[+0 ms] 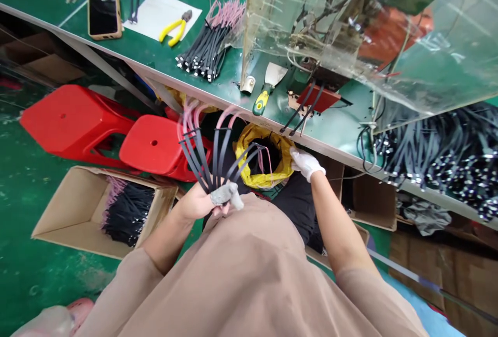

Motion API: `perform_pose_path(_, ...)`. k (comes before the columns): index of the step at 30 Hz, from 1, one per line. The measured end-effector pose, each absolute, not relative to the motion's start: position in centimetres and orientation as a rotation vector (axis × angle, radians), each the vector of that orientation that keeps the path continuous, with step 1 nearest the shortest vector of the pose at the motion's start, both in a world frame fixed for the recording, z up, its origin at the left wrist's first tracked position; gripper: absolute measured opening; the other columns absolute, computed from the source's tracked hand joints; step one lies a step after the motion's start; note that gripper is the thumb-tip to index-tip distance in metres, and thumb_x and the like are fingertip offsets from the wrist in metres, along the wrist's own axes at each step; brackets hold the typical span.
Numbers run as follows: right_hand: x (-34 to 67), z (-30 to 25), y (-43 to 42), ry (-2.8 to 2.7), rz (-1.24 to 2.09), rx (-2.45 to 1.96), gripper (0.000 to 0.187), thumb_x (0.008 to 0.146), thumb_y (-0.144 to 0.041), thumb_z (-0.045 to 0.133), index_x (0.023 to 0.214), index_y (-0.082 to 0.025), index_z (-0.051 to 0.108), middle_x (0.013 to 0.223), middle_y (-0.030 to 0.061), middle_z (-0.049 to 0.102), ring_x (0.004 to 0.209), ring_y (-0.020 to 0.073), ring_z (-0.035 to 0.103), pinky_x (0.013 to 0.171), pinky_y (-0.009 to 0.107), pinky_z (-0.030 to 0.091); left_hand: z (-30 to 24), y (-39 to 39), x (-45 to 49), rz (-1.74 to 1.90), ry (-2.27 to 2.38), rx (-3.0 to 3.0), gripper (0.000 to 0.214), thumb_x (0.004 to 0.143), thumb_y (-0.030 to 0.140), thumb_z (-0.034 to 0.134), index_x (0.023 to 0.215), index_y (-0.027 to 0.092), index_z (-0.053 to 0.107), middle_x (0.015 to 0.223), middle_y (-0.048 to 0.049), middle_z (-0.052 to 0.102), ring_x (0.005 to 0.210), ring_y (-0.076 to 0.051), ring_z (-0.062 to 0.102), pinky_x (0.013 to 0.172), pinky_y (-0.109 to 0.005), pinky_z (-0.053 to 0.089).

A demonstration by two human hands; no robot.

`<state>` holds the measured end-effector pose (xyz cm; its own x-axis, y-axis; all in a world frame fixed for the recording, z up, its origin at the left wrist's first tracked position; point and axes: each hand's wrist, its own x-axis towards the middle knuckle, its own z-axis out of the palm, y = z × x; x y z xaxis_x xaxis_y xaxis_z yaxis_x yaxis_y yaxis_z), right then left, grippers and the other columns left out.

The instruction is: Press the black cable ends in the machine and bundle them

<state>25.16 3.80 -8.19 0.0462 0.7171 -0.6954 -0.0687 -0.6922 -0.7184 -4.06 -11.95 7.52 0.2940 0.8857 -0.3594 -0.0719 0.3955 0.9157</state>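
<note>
My left hand (206, 201), with grey wraps on its thumb and finger, is closed around a fan of several black-sleeved cables with pink wire ends (206, 153), held up below the bench edge. My right hand (306, 163), in a white glove, reaches down to the rim of a yellow bag (243, 145) that hangs under the bench, and its fingers curl at the bag's edge. One black cable arches from the bunch into the bag's mouth. What the right hand pinches is hidden.
A green workbench (155, 54) carries a bundle of black cables (206, 46), yellow pliers (174, 28), a phone (103, 14), a scraper (268, 88) and a clear plastic guard (350, 26). Red stools (151, 145) and a cardboard box of cables (124, 212) stand on the floor at left.
</note>
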Motion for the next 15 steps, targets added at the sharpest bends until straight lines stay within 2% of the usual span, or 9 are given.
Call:
perform_pose_path(2,26.3,-6.2,2.9,-0.792,1.727,-1.829,0.018,0.076,-0.024,0.083,0.079,-0.019,0.066,0.063,-0.0003,0.063,0.053,0.0122,0.057,0.050,0.020,0.046,7.5,-11.1,-3.8,0.927,1.067,0.884,0.049,0.087,0.059,0.067,0.077,0.012,0.075,0.043,-0.0026,0.056,0.031,-0.008,0.041,0.033,-0.019,0.027)
perform_pose_path(5,28.8,-1.4,1.5,-1.065,1.796,-1.765,0.025,0.080,-0.032,0.081,0.100,-0.019,0.072,0.085,0.0056,0.074,0.063,0.0165,0.066,0.059,0.026,0.056,7.6,-9.7,-2.8,1.102,1.027,0.810,0.036,0.084,0.048,0.075,0.096,0.013,0.075,0.050,-0.0015,0.062,0.035,-0.011,0.051,0.037,-0.020,0.039)
perform_pose_path(7,31.1,2.3,0.9,-1.233,1.736,-1.750,0.032,0.083,-0.036,0.076,0.109,-0.018,0.072,0.096,0.0104,0.076,0.067,0.0196,0.069,0.061,0.032,0.059,7.8,-8.8,-2.0,1.197,0.991,0.762,0.033,0.076,0.041,0.084,0.096,0.017,0.075,0.061,-0.0031,0.069,0.045,-0.014,0.061,0.043,-0.023,0.048)
perform_pose_path(9,34.1,5.6,0.8,-1.355,1.403,-1.910,0.032,0.086,-0.041,0.070,0.108,-0.017,0.074,0.093,0.0113,0.076,0.068,0.0211,0.069,0.064,0.034,0.059,8.1,-8.0,-1.2,1.270,0.917,0.722,0.029,0.069,0.038,0.090,0.085,0.018,0.077,0.061,-0.0027,0.069,0.049,-0.014,0.062,0.046,-0.023,0.050)
perform_pose_path(12,38.6,8.4,2.2,-1.482,0.512,-2.197,0.033,0.088,-0.043,0.063,0.108,-0.020,0.077,0.093,0.0091,0.076,0.084,0.0254,0.071,0.081,0.040,0.057,8.6,-7.0,-0.1,1.291,0.790,0.716,0.026,0.068,0.040,0.091,0.070,0.018,0.077,0.044,0.0011,0.056,0.039,-0.008,0.050,0.042,-0.020,0.043)
perform_pose_path(13,39.8,8.7,3.0,-1.505,0.279,-2.269,0.035,0.088,-0.043,0.062,0.110,-0.021,0.078,0.097,0.0096,0.076,0.093,0.0279,0.071,0.088,0.043,0.055,8.7,-6.7,0.2,1.282,0.767,0.725,0.026,0.069,0.040,0.090,0.070,0.018,0.078,0.041,0.0021,0.052,0.038,-0.008,0.047,0.042,-0.019,0.041)
perform_pose_path(15,41.3,8.5,5.0,-1.574,0.030,-2.429,0.038,0.085,-0.046,0.063,0.108,-0.020,0.080,0.105,0.0131,0.076,0.105,0.0333,0.068,0.093,0.047,0.052,8.9,-6.3,0.8,1.272,0.761,0.741,0.023,0.069,0.039,0.090,0.073,0.019,0.079,0.041,0.0022,0.053,0.039,-0.009,0.050,0.042,-0.019,0.042)
